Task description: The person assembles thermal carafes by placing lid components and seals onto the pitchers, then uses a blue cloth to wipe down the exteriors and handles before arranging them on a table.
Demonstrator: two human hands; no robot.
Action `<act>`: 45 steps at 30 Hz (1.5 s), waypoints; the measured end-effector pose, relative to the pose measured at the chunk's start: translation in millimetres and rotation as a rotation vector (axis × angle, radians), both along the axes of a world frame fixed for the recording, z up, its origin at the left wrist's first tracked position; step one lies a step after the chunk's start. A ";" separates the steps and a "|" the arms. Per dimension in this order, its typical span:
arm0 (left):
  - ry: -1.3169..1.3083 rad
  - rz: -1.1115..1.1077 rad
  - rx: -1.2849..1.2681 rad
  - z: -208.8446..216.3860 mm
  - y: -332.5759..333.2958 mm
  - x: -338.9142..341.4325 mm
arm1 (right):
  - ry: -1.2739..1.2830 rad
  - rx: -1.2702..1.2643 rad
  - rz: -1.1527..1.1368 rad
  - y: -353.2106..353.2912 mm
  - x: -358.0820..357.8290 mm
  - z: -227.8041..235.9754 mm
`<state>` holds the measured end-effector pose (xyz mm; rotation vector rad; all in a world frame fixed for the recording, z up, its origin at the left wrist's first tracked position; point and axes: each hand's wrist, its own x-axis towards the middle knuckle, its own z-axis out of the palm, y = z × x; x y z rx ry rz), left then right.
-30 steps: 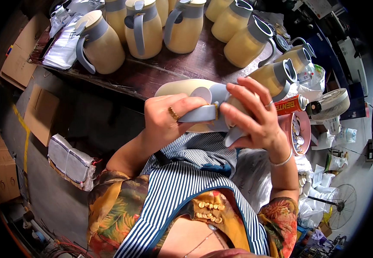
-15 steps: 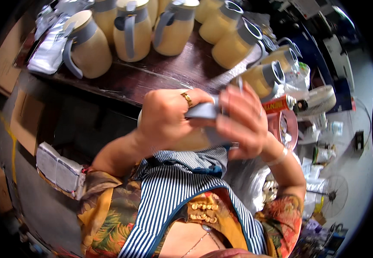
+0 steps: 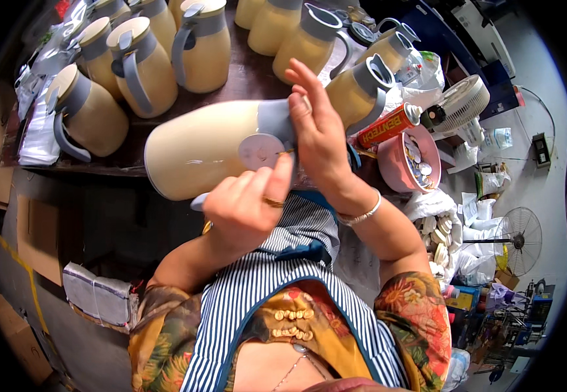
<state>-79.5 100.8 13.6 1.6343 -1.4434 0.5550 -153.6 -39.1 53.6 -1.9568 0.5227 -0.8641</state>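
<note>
Left hand [image 3: 247,206] cupped our cream jug [image 3: 205,153] underneath; right hand [image 3: 319,127], fingers spread, pressed its grey collar at 2 o'clock. Smooth, slippery; probably fragile.

The person wears a short-sleeved shirt printed with orange, yellow and green leaves and flowers [image 3: 414,313]. Over it lies a blue-and-white striped apron bib with a dark blue edge [image 3: 277,294]. The left hand [image 3: 247,209] carries a thin gold ring [image 3: 272,202] on one finger. Just below the right hand [image 3: 319,130], a slim silver bangle [image 3: 360,214] circles the wrist. A fine chain necklace [image 3: 296,366] hangs at the neck.
</note>
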 end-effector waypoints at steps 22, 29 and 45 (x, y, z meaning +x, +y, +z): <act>0.353 0.839 -0.505 -102.7 0.8 142.3 | 0.013 0.167 -0.701 -131.5 -84.2 -84.9; -0.171 0.678 -0.480 -50.8 -45.0 65.8 | 0.111 0.191 -0.205 -68.3 -62.6 -108.1; 0.948 -0.171 0.081 -77.3 -59.4 -45.4 | 0.807 -0.260 -0.748 -319.1 -332.2 -128.8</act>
